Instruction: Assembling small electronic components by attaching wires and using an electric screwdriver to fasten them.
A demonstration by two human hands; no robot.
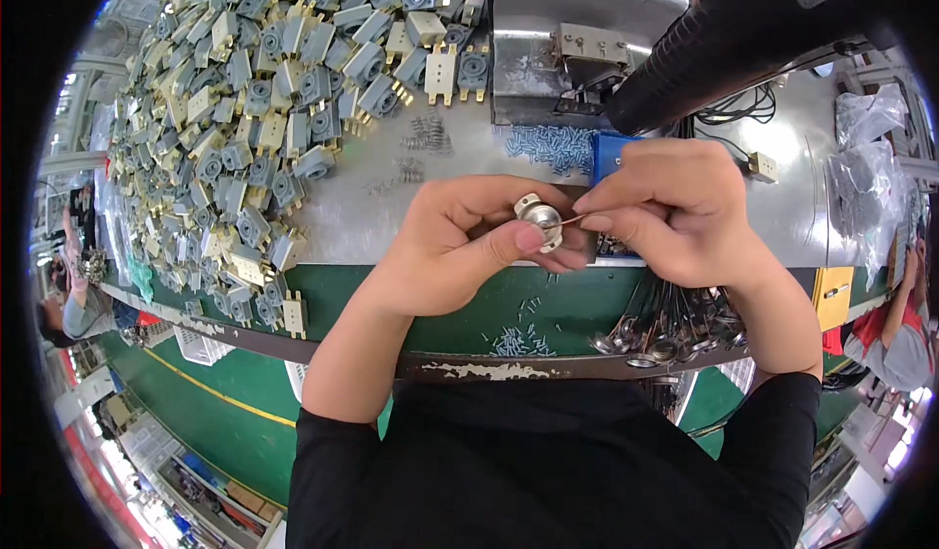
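Note:
My left hand (469,241) is closed around a small shiny metal cup with two flat ears (539,218), thumb on its near side. A thin copper-coloured stem (570,221) runs from the middle of the cup to my right hand (675,211), where thumb and forefinger pinch it. Both hands hover over the near edge of the metal worktop. Under my right wrist lies a bunch of round metal discs with long thin stems (670,339). Small screws (518,342) are scattered on the green strip below my left hand. The lower fingers of both hands are partly hidden.
A large heap of grey and cream blocks with brass tabs (264,109) fills the left. Coil springs (427,133), more screws (553,146) and a blue box (611,153) lie beyond my hands. A thick black tool arm (724,45) reaches in beside a metal fixture (592,45). People sit at both sides.

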